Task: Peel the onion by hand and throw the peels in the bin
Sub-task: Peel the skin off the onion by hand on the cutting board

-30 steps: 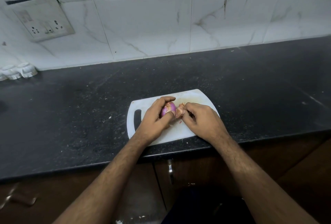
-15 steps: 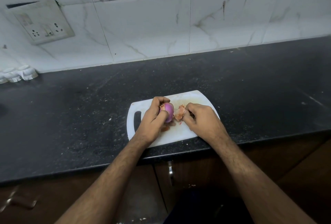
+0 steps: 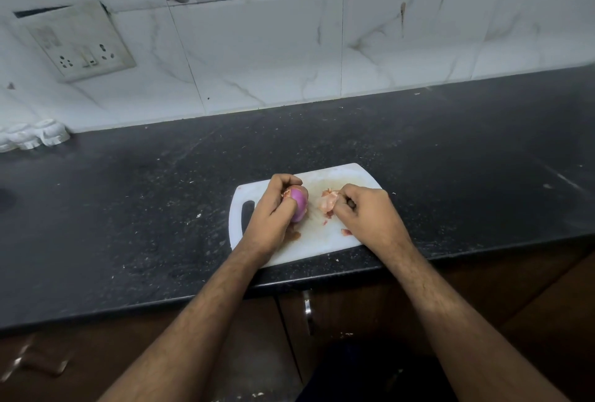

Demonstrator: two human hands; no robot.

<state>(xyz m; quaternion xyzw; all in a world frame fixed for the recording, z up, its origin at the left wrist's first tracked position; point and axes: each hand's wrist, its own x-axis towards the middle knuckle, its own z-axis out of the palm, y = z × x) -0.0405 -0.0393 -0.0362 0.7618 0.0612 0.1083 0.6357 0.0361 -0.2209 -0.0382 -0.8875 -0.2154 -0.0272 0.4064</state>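
A: Left hand (image 3: 273, 218)?

B: I see it curled round the onion (image 3: 298, 207), thumb over the front, fingers behind. Purple flesh is bared on the side facing right; a scrap of pink skin clings at the top. The onion sits above the white cutting board (image 3: 341, 176), left of its middle.

A: Right hand (image 3: 367, 215)?

B: Clenched on a pale pink piece of peel (image 3: 328, 202), pinched at its fingertips. Peel and onion are apart, a gap of bare board between them.

A: Anything loose?

B: A few small peel bits (image 3: 346, 232) lie on the board beside the right hand.

A: The board?

B: I log it near the front edge of the black bench (image 3: 128, 208), handle slot to the left.
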